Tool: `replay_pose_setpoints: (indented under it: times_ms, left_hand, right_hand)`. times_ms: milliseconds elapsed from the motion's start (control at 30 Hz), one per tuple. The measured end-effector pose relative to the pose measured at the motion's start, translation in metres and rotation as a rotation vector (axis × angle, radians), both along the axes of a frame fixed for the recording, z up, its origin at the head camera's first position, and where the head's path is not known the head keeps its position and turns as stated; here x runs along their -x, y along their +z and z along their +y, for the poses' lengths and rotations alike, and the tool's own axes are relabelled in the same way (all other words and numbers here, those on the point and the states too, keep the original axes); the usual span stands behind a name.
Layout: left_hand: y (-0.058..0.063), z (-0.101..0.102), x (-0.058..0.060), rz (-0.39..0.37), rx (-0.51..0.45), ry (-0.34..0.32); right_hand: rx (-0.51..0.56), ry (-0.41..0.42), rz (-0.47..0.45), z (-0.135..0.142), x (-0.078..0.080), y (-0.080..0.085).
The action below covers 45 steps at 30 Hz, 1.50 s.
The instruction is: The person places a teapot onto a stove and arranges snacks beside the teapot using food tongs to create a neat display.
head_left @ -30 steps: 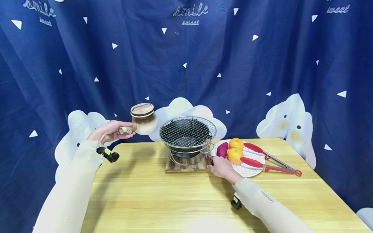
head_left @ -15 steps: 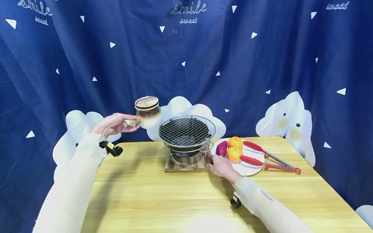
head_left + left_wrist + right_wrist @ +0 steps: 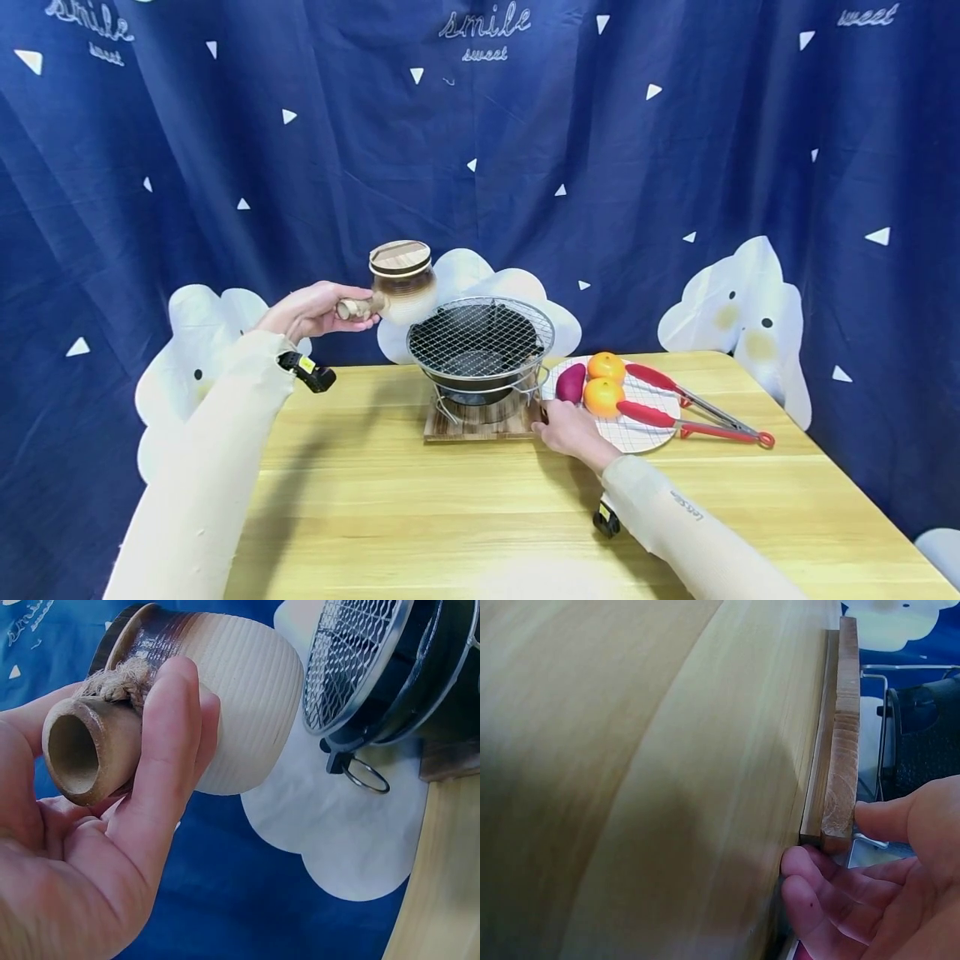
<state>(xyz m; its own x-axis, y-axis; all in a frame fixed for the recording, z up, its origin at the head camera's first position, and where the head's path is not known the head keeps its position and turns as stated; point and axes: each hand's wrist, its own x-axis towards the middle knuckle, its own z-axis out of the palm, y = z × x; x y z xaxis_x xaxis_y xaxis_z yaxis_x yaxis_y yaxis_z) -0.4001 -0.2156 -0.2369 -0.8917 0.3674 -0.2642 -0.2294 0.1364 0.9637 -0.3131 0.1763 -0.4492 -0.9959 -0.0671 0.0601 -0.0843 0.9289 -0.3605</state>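
Note:
My left hand [image 3: 318, 310] grips the hollow side handle [image 3: 91, 754] of a small brown-and-cream ceramic pot [image 3: 411, 298], which has a round wooden lid [image 3: 401, 257]. The pot is raised in the air just left of and above a round black tabletop grill [image 3: 480, 383] topped with wire mesh [image 3: 472, 337]. Under the grill lies a square wooden board [image 3: 480, 430]. My right hand [image 3: 573, 432] pinches that board's near right corner, thumb on top and fingers at the lower edge, as the right wrist view shows.
Right of the grill, a white plate [image 3: 637, 437] bears a purple sweet-potato-like piece [image 3: 571, 383] and two oranges [image 3: 603, 397]. Red-tipped tongs [image 3: 720, 425] lie across its right side. A blue curtain [image 3: 480, 125] hangs behind the wooden table [image 3: 420, 517].
My left hand has carried the pot right and up, closer to the grill. My right hand stays at the board's corner; the view has shifted slightly.

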Motion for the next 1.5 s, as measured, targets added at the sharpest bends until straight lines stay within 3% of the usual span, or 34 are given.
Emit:
replay_pose_setpoints:
  times_ms: [333, 667, 967, 1500]
  left_hand:
    - [0.000, 0.024, 0.012, 0.012, -0.004, -0.051]
    - [-0.006, 0.052, 0.027, -0.041, -0.002, -0.036]
    - [-0.008, 0.062, 0.035, -0.046, 0.033, -0.075]
    - [-0.024, 0.074, 0.054, -0.042, 0.069, -0.105]
  right_hand:
    - [-0.012, 0.010, -0.006, 0.002, -0.001, 0.002]
    - [0.013, 0.006, 0.013, 0.001, -0.002, -0.003]
    - [0.002, 0.015, 0.027, -0.004, -0.002, -0.004]
    - [-0.014, 0.007, 0.023, -0.005, -0.003, -0.002]
